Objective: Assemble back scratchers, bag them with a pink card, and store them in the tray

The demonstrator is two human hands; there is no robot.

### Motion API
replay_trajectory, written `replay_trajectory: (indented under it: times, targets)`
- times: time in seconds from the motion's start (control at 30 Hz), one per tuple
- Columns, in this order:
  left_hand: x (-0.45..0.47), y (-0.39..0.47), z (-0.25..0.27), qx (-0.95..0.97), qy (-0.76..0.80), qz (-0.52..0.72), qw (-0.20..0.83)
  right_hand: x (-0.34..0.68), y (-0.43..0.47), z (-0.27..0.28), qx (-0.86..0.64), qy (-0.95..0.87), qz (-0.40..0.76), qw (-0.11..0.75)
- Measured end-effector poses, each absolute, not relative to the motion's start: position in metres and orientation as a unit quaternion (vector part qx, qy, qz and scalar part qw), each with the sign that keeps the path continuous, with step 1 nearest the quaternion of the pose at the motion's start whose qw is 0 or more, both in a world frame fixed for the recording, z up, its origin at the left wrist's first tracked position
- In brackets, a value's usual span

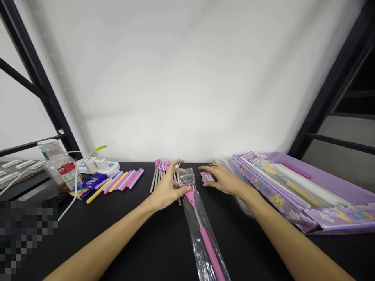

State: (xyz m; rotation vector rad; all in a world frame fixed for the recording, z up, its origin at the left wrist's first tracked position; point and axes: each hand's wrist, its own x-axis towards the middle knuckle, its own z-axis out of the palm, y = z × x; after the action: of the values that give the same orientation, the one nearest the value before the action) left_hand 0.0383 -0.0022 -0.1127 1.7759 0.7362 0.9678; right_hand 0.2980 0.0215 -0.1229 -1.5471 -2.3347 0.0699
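Note:
A pink back scratcher (209, 244) with a claw-shaped head and a metal rod lies inside a long clear plastic bag (195, 238) in the middle of the table. My left hand (165, 191) is at the top of the bag, thumb by the scratcher's head and fingers spread apart around the bag's flap (186, 175). To the right, my right hand (224, 178) reaches over a small purple printed card (207, 176), thumb and forefinger apart at its edges. Whether it grips the card is hard to see. Behind my left hand lie several metal rods with claw heads (159, 171), partly hidden.
Several coloured handle tubes (120, 181) lie at the left, beside a blue packet (92, 183), a clear jar (60, 164) and a white power strip (99, 166) with a cable. At the right stands a purple display box (293, 162) holding bagged pieces. A white wall (187, 78) rises behind.

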Motion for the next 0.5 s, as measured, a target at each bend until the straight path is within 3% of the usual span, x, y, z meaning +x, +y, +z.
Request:
replay_trajectory:
  times: [0.5]
  targets:
    - [0.0417, -0.0055, -0.1123, 0.722, 0.333, 0.365, 0.484, 0.3008, 0.0258, -0.1210, -0.532, -0.825, 0.028, 0.188]
